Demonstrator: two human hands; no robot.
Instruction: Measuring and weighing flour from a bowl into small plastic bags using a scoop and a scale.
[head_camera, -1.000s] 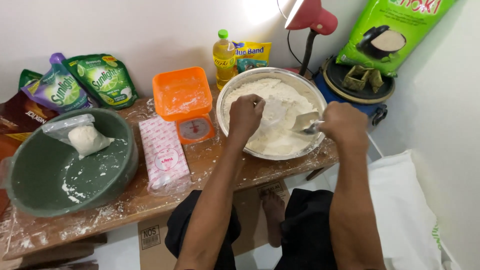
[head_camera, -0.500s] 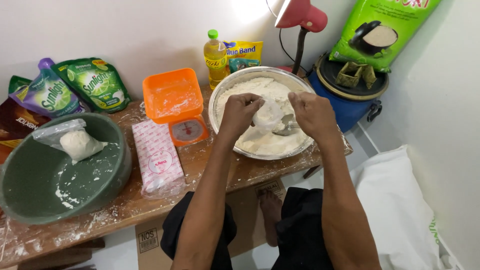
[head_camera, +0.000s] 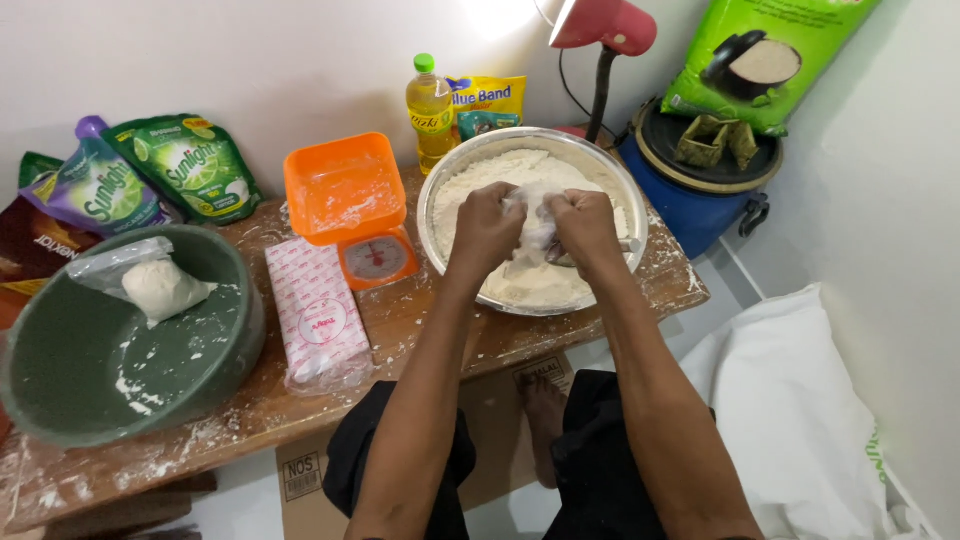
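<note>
Head cam, looking down: both fists sit over the metal bowl (head_camera: 445, 190) of flour at the back right of the wooden bench (head_camera: 250, 410). The left hand (head_camera: 487, 226) and right hand (head_camera: 583, 225) are each clenched on a small clear plastic bag (head_camera: 535, 228) held between them. An orange kitchen scale (head_camera: 352, 205) stands just left of the bowl, and a green basin (head_camera: 110, 350) further left holds a bagged lump of dough.

We find a small clear plastic bag (head_camera: 537, 225) of flour, bunched and upright, gripped between both hands above a round steel bowl (head_camera: 440, 190) holding white flour (head_camera: 480, 180).
</note>
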